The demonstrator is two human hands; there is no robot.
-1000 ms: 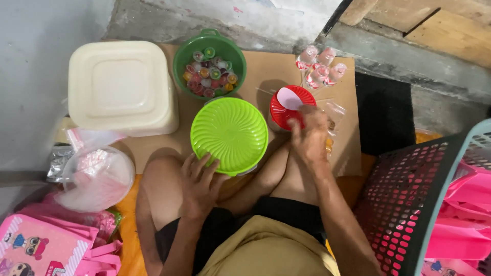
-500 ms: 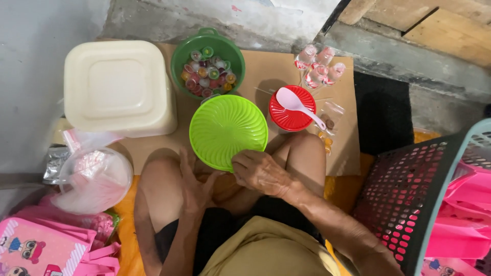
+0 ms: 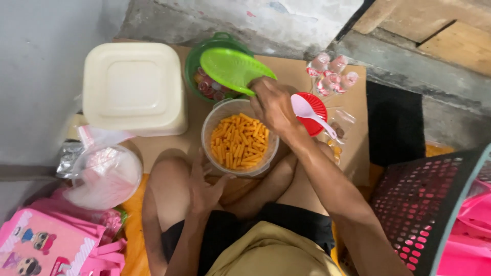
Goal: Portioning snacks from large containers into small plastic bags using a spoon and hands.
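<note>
Right hand (image 3: 273,105) grips the green lid (image 3: 234,69), tilted up and away beyond the tub (image 3: 239,138); left hand (image 3: 204,186) rests loose against the tub's near side.

The person wears black shorts (image 3: 240,230) and an olive-yellow top (image 3: 271,255); arms, both hands and legs are bare.
</note>
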